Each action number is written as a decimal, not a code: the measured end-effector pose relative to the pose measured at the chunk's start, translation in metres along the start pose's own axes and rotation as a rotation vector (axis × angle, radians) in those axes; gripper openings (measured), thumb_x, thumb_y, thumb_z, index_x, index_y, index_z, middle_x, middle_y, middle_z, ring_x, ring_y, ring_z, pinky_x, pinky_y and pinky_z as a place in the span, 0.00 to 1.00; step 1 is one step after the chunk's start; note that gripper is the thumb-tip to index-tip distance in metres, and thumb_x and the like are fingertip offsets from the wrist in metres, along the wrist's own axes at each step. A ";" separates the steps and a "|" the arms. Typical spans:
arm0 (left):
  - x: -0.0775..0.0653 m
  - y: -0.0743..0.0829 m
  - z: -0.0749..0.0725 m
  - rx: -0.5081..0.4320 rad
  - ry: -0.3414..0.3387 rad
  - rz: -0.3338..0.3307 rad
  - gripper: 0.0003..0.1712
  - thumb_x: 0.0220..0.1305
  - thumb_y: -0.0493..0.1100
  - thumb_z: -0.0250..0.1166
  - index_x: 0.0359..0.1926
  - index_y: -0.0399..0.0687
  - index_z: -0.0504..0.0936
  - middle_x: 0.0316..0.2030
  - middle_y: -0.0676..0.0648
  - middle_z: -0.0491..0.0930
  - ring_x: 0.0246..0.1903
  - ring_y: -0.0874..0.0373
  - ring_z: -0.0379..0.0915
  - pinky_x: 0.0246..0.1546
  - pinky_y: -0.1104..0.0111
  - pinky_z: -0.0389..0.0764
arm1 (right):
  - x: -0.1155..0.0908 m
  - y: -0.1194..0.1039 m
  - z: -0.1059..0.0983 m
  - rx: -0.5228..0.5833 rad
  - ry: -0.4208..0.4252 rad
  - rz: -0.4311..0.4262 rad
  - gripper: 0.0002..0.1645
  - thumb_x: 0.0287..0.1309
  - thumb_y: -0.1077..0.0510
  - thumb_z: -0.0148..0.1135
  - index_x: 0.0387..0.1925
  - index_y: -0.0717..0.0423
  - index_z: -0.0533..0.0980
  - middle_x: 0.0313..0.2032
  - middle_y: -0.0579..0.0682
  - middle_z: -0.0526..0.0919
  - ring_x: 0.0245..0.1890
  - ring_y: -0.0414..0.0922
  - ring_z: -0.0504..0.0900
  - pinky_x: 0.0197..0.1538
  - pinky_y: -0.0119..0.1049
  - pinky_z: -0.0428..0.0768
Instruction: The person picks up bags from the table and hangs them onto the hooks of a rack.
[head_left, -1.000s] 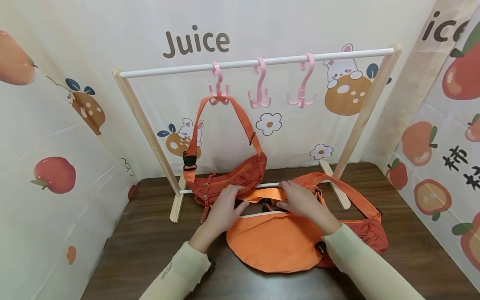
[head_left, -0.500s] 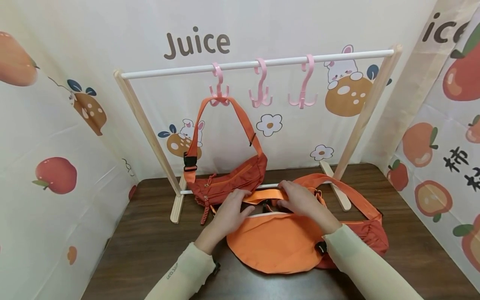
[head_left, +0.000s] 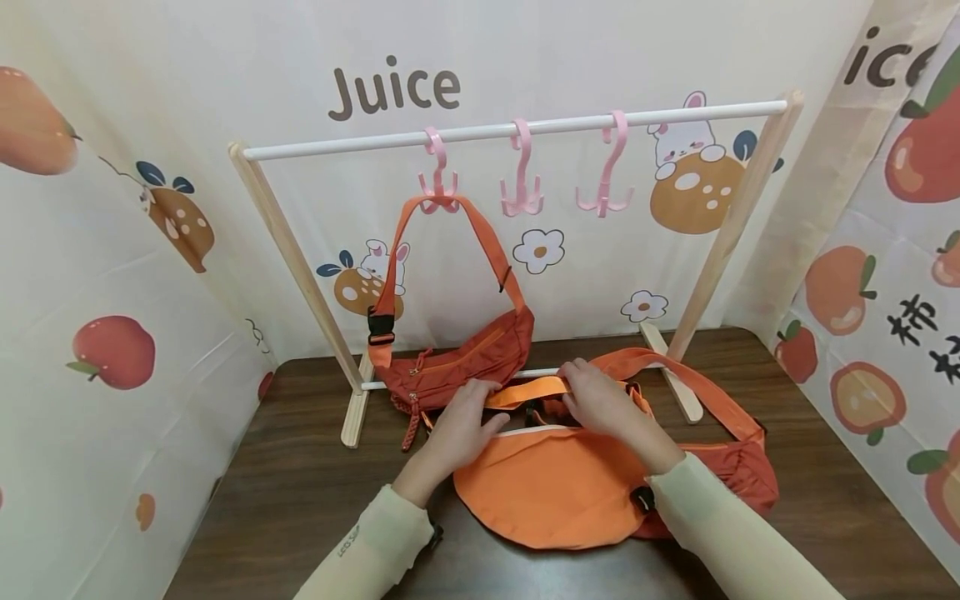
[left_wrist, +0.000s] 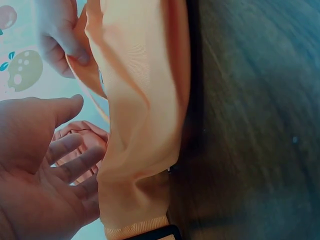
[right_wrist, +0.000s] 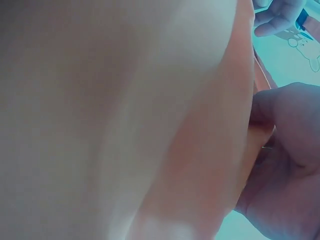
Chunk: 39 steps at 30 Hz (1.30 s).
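A bright orange waist bag (head_left: 551, 492) lies flat on the table below both hands. My right hand (head_left: 606, 406) pinches its orange strap (head_left: 536, 388) above the bag's upper edge. In the left wrist view the right thumb presses on the strap. My left hand (head_left: 459, 427) is beside the strap's left part, thumb apart and fingers loosely spread behind the bag (left_wrist: 140, 100); it grips nothing visible. The right wrist view is mostly filled by blurred orange fabric (right_wrist: 200, 140), with my right hand (right_wrist: 290, 165) at its edge.
A red waist bag (head_left: 468, 354) hangs by its strap from the left pink hook (head_left: 439, 171) on a white rail (head_left: 337, 146). Two more pink hooks, middle (head_left: 522, 171) and right (head_left: 609, 171), carry nothing. Another red bag (head_left: 738, 471) lies partly under the orange one.
My left hand has shifted slightly right, uncovering the hanging bag's braided zipper pull. The strap by my right hand has turned a little. The bags have stayed in place.
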<state>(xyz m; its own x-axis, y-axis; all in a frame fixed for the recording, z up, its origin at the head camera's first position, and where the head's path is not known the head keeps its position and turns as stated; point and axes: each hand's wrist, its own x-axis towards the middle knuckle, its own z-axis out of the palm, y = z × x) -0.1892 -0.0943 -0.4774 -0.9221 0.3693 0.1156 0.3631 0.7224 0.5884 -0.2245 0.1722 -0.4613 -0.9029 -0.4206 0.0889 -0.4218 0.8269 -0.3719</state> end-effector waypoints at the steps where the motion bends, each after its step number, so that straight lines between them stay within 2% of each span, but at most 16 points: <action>1: 0.000 0.000 0.000 0.002 0.002 0.002 0.29 0.76 0.49 0.68 0.72 0.47 0.73 0.64 0.45 0.75 0.64 0.48 0.73 0.64 0.49 0.75 | -0.001 -0.001 -0.001 0.016 -0.011 0.012 0.14 0.70 0.65 0.64 0.54 0.65 0.76 0.39 0.54 0.79 0.36 0.49 0.79 0.42 0.48 0.82; 4: 0.001 -0.001 0.002 0.012 0.005 0.004 0.30 0.75 0.50 0.69 0.72 0.47 0.72 0.64 0.45 0.75 0.64 0.48 0.73 0.64 0.49 0.75 | -0.002 -0.004 -0.001 0.066 -0.027 0.020 0.17 0.71 0.65 0.61 0.58 0.65 0.72 0.40 0.54 0.81 0.35 0.48 0.79 0.42 0.47 0.82; 9: 0.002 -0.002 0.003 0.046 0.006 0.021 0.35 0.73 0.51 0.72 0.73 0.46 0.72 0.64 0.44 0.74 0.64 0.48 0.72 0.65 0.50 0.75 | -0.006 -0.009 -0.003 0.104 -0.004 -0.016 0.21 0.72 0.64 0.63 0.62 0.62 0.72 0.50 0.56 0.80 0.45 0.50 0.81 0.55 0.53 0.83; 11: 0.002 -0.002 0.004 0.061 0.009 0.031 0.36 0.72 0.51 0.73 0.74 0.46 0.71 0.64 0.44 0.74 0.63 0.47 0.72 0.65 0.49 0.75 | -0.008 -0.012 -0.005 0.109 0.009 -0.040 0.20 0.72 0.64 0.64 0.61 0.61 0.72 0.51 0.56 0.80 0.46 0.51 0.80 0.55 0.54 0.82; 17: 0.003 -0.001 0.006 0.129 0.024 0.054 0.40 0.70 0.52 0.75 0.76 0.48 0.69 0.64 0.44 0.73 0.61 0.46 0.72 0.63 0.48 0.75 | -0.012 -0.023 -0.014 0.135 0.029 -0.077 0.15 0.69 0.66 0.66 0.53 0.57 0.73 0.41 0.49 0.76 0.36 0.46 0.75 0.41 0.44 0.79; 20: 0.005 0.000 0.007 0.166 0.035 0.066 0.41 0.69 0.53 0.75 0.77 0.50 0.70 0.64 0.45 0.74 0.61 0.45 0.72 0.61 0.47 0.76 | -0.014 -0.028 -0.020 0.148 0.042 -0.093 0.14 0.69 0.66 0.66 0.51 0.55 0.72 0.37 0.47 0.74 0.32 0.44 0.73 0.37 0.42 0.76; 24: 0.008 0.001 0.008 0.213 0.051 0.079 0.37 0.70 0.54 0.73 0.75 0.53 0.72 0.64 0.48 0.77 0.59 0.46 0.73 0.57 0.48 0.76 | -0.015 -0.035 -0.029 0.162 0.059 -0.132 0.15 0.68 0.67 0.68 0.49 0.54 0.72 0.35 0.45 0.74 0.32 0.44 0.73 0.37 0.41 0.75; 28: 0.011 0.001 0.008 0.222 0.060 0.071 0.30 0.72 0.49 0.73 0.71 0.54 0.78 0.62 0.49 0.80 0.57 0.47 0.74 0.54 0.50 0.76 | -0.017 -0.042 -0.039 0.190 0.055 -0.148 0.16 0.67 0.67 0.69 0.48 0.53 0.72 0.34 0.44 0.75 0.31 0.43 0.73 0.37 0.40 0.75; 34: 0.016 -0.001 0.006 0.164 0.058 0.045 0.19 0.72 0.40 0.70 0.62 0.51 0.83 0.56 0.50 0.83 0.54 0.49 0.76 0.53 0.50 0.75 | -0.021 -0.052 -0.055 0.225 0.060 -0.160 0.15 0.66 0.68 0.67 0.48 0.53 0.72 0.32 0.44 0.76 0.28 0.42 0.73 0.34 0.40 0.74; 39: 0.018 0.001 0.003 0.080 0.074 0.043 0.12 0.75 0.37 0.66 0.56 0.49 0.80 0.46 0.48 0.85 0.46 0.49 0.80 0.52 0.49 0.77 | -0.024 -0.056 -0.068 0.230 0.066 -0.165 0.13 0.68 0.68 0.64 0.47 0.53 0.72 0.31 0.44 0.75 0.27 0.42 0.72 0.33 0.39 0.73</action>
<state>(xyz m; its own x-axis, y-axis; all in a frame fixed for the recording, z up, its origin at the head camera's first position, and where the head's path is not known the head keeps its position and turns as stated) -0.2048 -0.0854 -0.4776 -0.9118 0.3586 0.1999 0.4091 0.7523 0.5165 -0.1850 0.1611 -0.3793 -0.8303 -0.5109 0.2227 -0.5403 0.6397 -0.5467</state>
